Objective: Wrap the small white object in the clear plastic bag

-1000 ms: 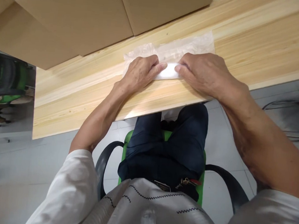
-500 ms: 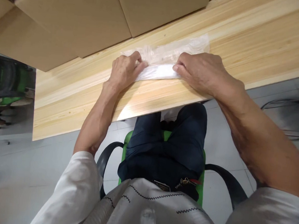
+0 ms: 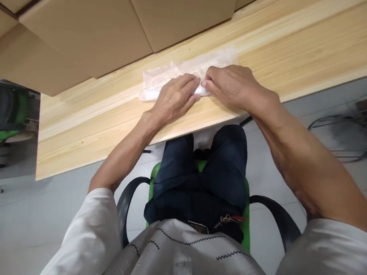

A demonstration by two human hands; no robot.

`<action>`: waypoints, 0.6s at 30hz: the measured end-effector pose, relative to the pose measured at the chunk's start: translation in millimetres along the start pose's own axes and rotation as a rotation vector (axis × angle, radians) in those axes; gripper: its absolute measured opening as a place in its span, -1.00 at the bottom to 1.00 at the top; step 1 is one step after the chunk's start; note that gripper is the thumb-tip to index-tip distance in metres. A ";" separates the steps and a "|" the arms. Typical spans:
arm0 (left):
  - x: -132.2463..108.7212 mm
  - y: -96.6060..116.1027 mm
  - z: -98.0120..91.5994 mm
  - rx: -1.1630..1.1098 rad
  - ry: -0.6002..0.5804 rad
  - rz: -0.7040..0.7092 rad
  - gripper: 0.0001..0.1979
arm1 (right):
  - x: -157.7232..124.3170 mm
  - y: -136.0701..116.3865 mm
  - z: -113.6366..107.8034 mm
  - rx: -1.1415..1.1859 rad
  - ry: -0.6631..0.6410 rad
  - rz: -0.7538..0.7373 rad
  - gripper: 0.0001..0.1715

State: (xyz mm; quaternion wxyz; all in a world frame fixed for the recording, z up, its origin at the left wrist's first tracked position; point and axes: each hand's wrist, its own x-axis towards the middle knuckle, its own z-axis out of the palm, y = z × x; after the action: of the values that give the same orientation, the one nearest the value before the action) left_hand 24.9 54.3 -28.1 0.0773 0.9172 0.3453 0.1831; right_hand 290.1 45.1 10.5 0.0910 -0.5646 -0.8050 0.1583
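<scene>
Plastic bag [image 3: 163, 74] on counter [image 3: 304, 49]: folded narrower now; my left hand [image 3: 174, 98] back, fingers flat, pressing; right hand [image 3: 232, 86] pinching fold.

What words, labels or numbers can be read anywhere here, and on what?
No text can be read.
Cardboard boxes: plain.
Clear plastic bag under the left hand and right hand: no print visible.
Small tag at the waist: too small to read.

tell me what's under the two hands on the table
A clear plastic bag lies flat on the wooden table, a white part showing between the fingertips. The left hand and right hand hide its middle.
</scene>
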 end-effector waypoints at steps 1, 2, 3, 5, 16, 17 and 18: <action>1.3 1.5 3.9 -0.026 -0.014 -0.001 -0.21 | 1.9 3.4 1.6 0.021 0.024 -0.011 -0.65; 1.5 1.5 6.2 -0.052 -0.018 -0.002 -0.21 | 3.3 7.1 2.5 0.048 0.044 -0.023 -0.71; 1.1 0.6 7.1 -0.078 -0.018 -0.002 -0.20 | 3.9 11.2 2.3 0.086 0.059 -0.037 -0.76; -0.7 -1.3 6.7 -0.120 -0.010 -0.002 -0.20 | 2.2 20.8 -0.7 0.201 0.073 -0.066 -0.82; -1.2 4.2 2.2 -0.161 0.014 0.001 -0.29 | -41.1 68.8 -9.4 0.886 0.204 0.298 -0.32; -1.2 4.0 2.0 -0.159 0.015 0.003 -0.29 | -43.8 69.7 -7.6 0.951 0.272 0.333 -0.31; -1.2 3.6 2.1 -0.157 0.016 0.004 -0.29 | -46.8 70.5 -5.6 1.007 0.353 0.354 -0.31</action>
State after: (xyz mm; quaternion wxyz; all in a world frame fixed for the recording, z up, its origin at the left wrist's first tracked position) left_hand 27.1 50.7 -29.4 0.1460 0.9075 0.3285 0.2170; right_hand 370.1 24.1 -8.0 0.4545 -0.5957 -0.4956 0.4392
